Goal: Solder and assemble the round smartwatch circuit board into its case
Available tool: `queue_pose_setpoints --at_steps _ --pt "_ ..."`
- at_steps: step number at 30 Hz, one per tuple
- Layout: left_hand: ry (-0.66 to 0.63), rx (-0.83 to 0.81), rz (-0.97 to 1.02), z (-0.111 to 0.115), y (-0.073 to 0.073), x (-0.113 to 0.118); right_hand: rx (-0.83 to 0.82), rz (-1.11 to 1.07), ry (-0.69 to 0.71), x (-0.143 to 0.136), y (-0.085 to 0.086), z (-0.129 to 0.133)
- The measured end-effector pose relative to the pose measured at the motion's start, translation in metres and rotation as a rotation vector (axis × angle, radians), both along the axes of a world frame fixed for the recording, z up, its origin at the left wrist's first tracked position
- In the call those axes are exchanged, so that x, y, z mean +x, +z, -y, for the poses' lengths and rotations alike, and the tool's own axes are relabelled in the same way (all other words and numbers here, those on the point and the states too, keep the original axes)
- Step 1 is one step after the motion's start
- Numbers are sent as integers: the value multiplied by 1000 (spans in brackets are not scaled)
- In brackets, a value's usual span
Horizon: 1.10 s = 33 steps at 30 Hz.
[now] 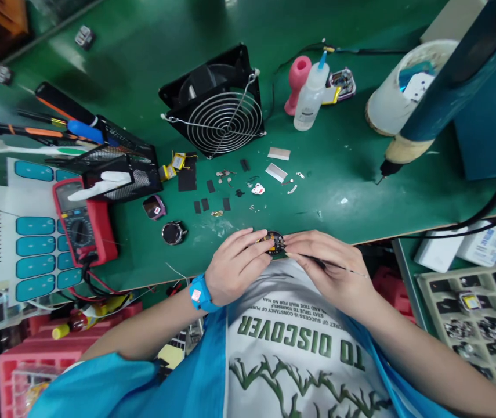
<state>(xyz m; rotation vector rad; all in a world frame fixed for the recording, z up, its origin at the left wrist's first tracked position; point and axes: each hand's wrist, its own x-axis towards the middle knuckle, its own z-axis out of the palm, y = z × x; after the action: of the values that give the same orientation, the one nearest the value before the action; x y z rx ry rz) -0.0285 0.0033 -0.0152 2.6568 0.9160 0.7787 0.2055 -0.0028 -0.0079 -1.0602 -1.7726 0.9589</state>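
At the near edge of the green bench, my left hand [238,264] holds a small round opened watch body [277,241] with a black rim and orange-yellow parts inside. My right hand [332,264] is closed around a thin dark tool [323,263], whose kind I cannot make out; its near end reaches the watch body. Fingertips of both hands hide part of the watch body. Left of my hands lie a round dark-faced watch [173,233] and a purple square watch [154,207]. Small black strips [201,205] and a white-and-red piece [257,189] lie beyond them.
A black fan [217,104] stands at the back, beside a clear dropper bottle [312,96] and a pink holder [297,84]. A red multimeter [83,220] and a mesh tool box [121,162] are left. An electric screwdriver [408,148] hangs right, near a parts tray [441,339].
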Motion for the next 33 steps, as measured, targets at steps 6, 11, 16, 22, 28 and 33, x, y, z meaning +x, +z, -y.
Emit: queue_pose_setpoints --at_steps 6,11,16,22,28,33 --pt "18 33 -54 -3 3 4 26 -6 -3 -1 -3 4" --pt "34 44 -67 -1 2 4 77 15 -2 -2 -6 14" --pt "29 52 -80 -1 2 4 118 41 -39 -2 -11 28" --pt "13 56 -73 -2 3 3 305 261 -44 -8 -9 29" --pt "10 49 -66 -1 -1 3 376 331 -43 -11 -7 30" --pt "31 63 -47 0 -2 5 376 343 -37 -12 -6 30"
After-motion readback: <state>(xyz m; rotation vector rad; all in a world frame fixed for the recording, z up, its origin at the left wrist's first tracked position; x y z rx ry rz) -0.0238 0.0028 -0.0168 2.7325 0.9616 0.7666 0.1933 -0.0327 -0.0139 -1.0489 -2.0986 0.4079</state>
